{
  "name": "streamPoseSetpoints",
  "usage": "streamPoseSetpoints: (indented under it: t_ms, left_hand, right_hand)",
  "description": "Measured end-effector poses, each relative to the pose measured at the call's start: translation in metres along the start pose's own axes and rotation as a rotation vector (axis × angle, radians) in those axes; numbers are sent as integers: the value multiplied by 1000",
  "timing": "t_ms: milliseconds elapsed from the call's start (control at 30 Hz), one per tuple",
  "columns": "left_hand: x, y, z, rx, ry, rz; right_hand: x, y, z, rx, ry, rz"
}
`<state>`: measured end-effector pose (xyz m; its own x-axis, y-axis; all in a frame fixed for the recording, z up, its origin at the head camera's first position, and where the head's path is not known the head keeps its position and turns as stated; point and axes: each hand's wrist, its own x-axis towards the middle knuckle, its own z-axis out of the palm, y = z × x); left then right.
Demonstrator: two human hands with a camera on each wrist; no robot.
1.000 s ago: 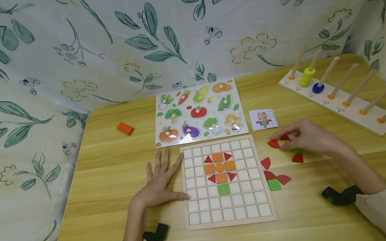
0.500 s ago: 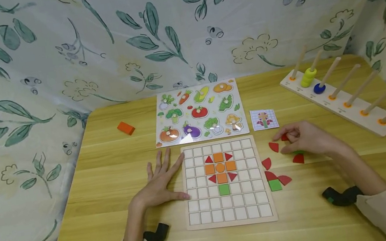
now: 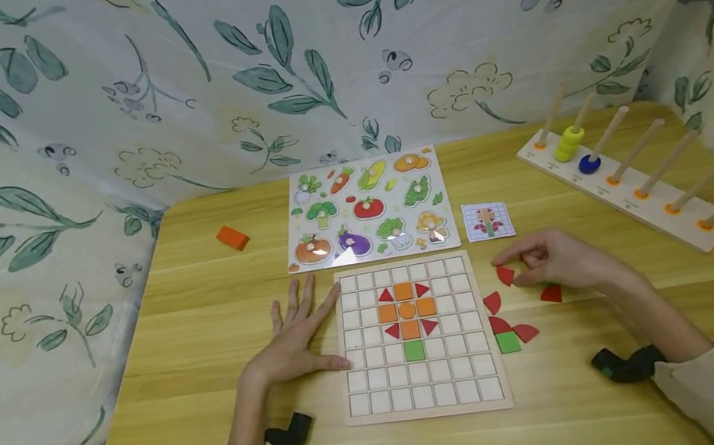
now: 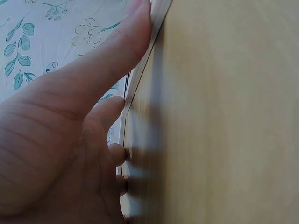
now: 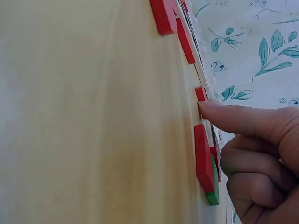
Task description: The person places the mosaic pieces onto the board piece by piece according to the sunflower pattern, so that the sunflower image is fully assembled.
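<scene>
Pinching a flat red quarter-circle [image 3: 506,275] is the right hand [image 3: 560,261].

We see four orange squares [image 3: 403,291], four red triangles [image 3: 386,296], one orange circle [image 3: 407,310], seven pegs [image 3: 668,164], at least five red quarter-circles [image 3: 492,303] and two green squares [image 3: 414,351].

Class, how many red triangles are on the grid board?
4: upper-left triangle, upper-right triangle, lower-left triangle and lower-right triangle, around the orange circle.
</scene>
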<state>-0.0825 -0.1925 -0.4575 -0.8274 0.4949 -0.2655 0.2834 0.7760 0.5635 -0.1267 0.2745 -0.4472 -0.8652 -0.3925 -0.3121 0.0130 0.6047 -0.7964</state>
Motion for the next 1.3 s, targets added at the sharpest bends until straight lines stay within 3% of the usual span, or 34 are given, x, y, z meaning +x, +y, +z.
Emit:
streamPoseSetpoints:
  t_ms: [600,967,1133,1300]
  left_hand:
    - [1,-3,2,-12,4,25]
    - [1,-1,1,3,4,3]
    - [1,-3,2,0,8,5]
    - [1,-2,2,1,7,3]
  right_hand:
    - [0,0,5,-9,-23,50]
    - [-3,-16,13,-46,62,20]
    - [-6,-33,27,43,55,-1]
    - [-7,-52,55,107,-11,-33]
